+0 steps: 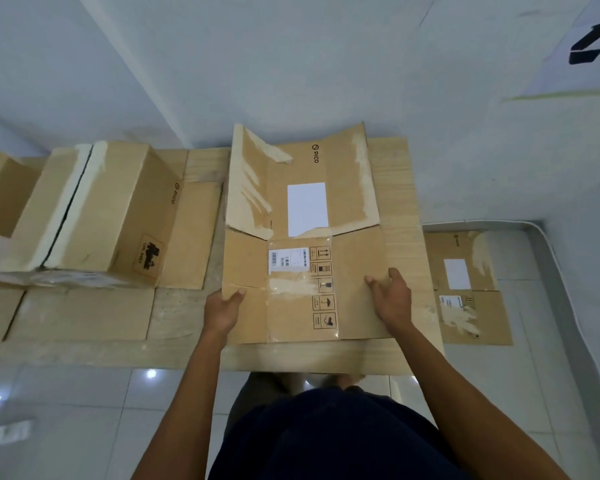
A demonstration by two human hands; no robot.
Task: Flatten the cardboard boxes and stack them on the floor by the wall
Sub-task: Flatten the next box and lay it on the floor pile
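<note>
Wooden table (pixel 403 202) | flattened box (pixel 300 299) lengthwise toward wall (pixel 291 64) | left hand (pixel 223 309), right hand (pixel 392 300) grip clamped on its side edges

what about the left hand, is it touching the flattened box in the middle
Touching. The head view shows the left hand gripping the flattened box at its left edge, thumb on top.

The left hand (pixel 222 308) and right hand (pixel 394 299) are bare, with short pale thumbnails. The left forearm (pixel 191 393) and right forearm (pixel 451 393) are bare too, lean and smooth. Dark navy cloth (pixel 326 438) covers the body, greyer at its upper left.
</note>
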